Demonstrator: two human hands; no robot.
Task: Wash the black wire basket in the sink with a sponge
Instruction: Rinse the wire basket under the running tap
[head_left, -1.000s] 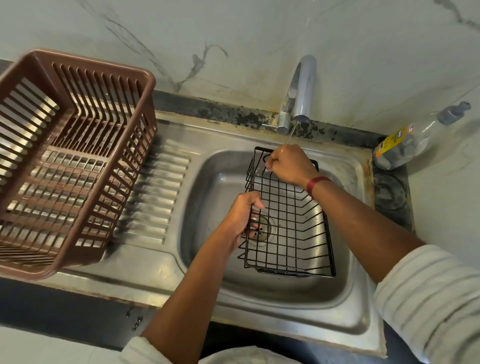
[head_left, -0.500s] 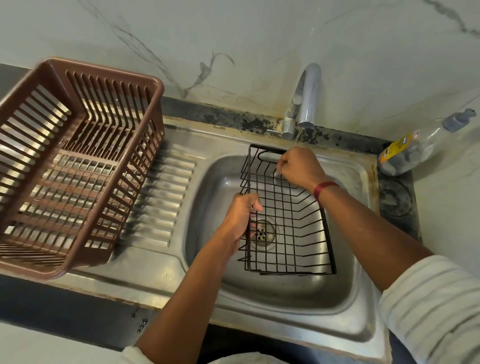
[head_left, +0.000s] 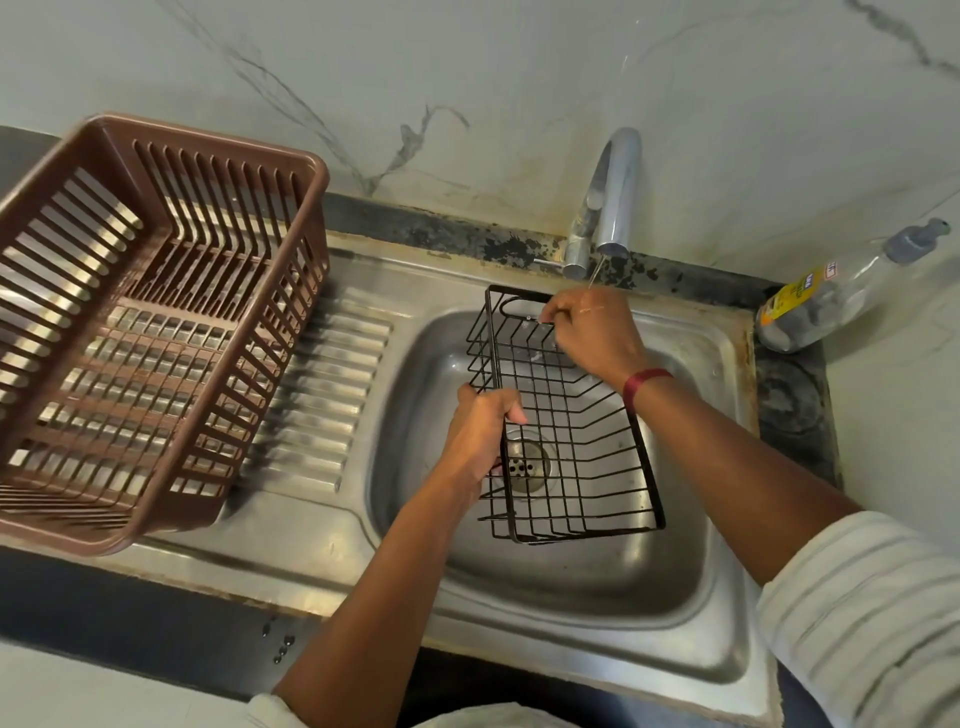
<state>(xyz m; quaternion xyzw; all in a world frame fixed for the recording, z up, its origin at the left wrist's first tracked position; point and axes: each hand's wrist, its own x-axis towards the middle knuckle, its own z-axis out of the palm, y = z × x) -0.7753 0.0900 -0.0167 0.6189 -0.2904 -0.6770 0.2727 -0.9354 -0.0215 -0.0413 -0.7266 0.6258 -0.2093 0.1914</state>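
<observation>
Home kitchen: steel sink, tap

The black wire basket is tipping slightly between the left hand and the right hand. Its near right corner is rising while its near left corner is swinging a little rightward. The view is tilting upward too, so the tap and the brown dish rack are sitting lower.

We see free room at the near end of the sink; the black wire basket fills the middle, the tap overhangs behind, a brown rack blocks the left.
</observation>
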